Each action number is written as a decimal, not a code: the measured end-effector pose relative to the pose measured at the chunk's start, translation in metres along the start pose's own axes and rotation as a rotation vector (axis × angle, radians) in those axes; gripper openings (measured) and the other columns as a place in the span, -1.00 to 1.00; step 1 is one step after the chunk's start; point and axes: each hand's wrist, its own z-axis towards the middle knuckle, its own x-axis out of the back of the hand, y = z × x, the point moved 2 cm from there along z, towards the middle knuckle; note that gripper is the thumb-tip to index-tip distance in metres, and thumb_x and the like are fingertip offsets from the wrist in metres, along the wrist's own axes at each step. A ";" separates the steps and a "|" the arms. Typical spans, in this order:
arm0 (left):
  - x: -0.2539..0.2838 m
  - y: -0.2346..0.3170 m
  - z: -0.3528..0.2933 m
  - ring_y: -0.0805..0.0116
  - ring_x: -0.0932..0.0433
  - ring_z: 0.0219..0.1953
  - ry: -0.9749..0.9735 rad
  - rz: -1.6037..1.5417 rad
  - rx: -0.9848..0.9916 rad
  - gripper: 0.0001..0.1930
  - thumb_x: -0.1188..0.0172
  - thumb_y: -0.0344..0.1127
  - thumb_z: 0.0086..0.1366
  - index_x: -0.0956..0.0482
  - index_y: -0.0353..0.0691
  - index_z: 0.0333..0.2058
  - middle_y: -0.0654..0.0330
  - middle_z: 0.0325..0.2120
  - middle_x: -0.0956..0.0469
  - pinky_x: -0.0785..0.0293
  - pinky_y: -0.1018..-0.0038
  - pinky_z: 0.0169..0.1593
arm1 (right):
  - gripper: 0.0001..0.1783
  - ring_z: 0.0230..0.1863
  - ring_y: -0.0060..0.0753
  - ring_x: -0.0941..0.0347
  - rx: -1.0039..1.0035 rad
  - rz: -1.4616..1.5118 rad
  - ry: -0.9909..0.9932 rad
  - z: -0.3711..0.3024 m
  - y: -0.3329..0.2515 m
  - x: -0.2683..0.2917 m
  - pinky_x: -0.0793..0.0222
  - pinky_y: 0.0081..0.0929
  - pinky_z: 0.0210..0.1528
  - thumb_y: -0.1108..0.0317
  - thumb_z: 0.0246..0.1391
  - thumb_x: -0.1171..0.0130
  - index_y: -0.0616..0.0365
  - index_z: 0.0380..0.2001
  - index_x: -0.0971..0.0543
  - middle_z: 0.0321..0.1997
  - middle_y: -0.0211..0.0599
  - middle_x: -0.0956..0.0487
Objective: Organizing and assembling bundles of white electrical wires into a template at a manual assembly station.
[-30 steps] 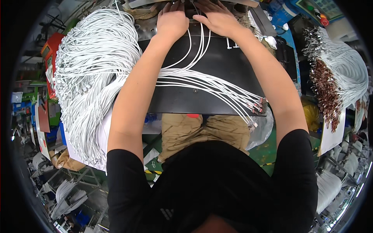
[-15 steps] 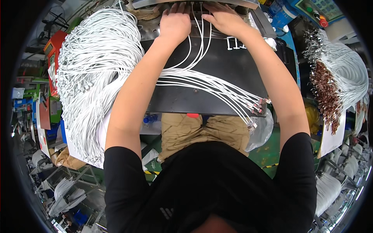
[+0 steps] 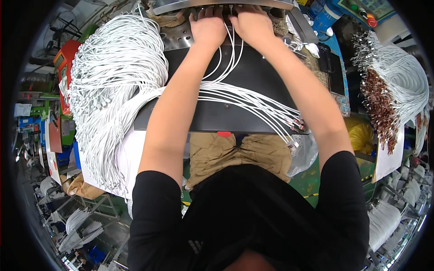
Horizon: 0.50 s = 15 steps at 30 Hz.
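Up at the machine, under its metal front edge [image 3: 221, 6], both my hands reach forward. My left hand [image 3: 209, 30] rests left of several white cables [image 3: 234, 49], its fingers stretched out and a little apart. On the other side, my right hand [image 3: 252, 28] has its fingers forward and its thumb close to the cables; its fingertips are partly hidden by the edge. The cables run from between my hands over a black board [image 3: 199, 119]. Their connector ends [image 3: 296, 123] lie at the board's near right edge. A small connector [image 3: 231, 7] shows between my hands.
A large bundle of white cables [image 3: 120, 58] hangs at the left, beside a red machine box [image 3: 65, 56]. Another cable bundle with brown ends [image 3: 379, 97] hangs at the right. A blue container [image 3: 326, 19] and a control panel with buttons [image 3: 361, 13] stand at the far right.
My right hand has shifted left, its thumb now nearer the cables. My left hand has moved slightly right. The small white T-shaped pieces are no longer plainly visible beside my right forearm.
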 end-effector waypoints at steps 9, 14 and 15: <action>-0.025 -0.002 -0.019 -0.11 -0.26 0.35 -0.124 0.264 0.098 -0.48 -0.02 -0.30 0.33 -0.34 -0.17 0.27 -0.10 0.25 -0.33 -0.09 -0.23 0.33 | -0.63 -0.12 -0.02 -0.56 -0.062 -0.134 0.112 -0.015 -0.004 -0.018 -0.49 -0.22 -0.07 0.18 0.21 -0.18 0.20 -0.02 -0.61 -0.21 -0.06 -0.63; 0.091 0.045 -0.059 -0.11 -0.31 0.29 -0.123 -0.110 0.037 -0.54 -0.13 -0.29 0.34 -0.42 -0.26 0.19 -0.10 0.23 -0.38 -0.25 0.07 0.31 | -0.58 -0.05 -0.06 -0.56 0.122 0.140 0.253 -0.084 0.015 0.064 -0.46 -0.32 -0.01 0.17 0.22 -0.22 0.15 0.08 -0.58 -0.04 -0.09 -0.61; 0.125 0.049 -0.080 0.02 -0.49 0.10 -0.303 -0.385 0.142 -0.64 -0.18 -0.26 0.35 -0.54 -0.30 0.05 -0.11 0.05 -0.51 -0.46 0.27 0.10 | -0.65 -0.07 -0.19 -0.58 -0.010 0.327 0.237 -0.127 0.030 0.085 -0.44 -0.43 0.01 0.26 0.26 -0.19 0.20 0.04 -0.60 -0.07 -0.15 -0.63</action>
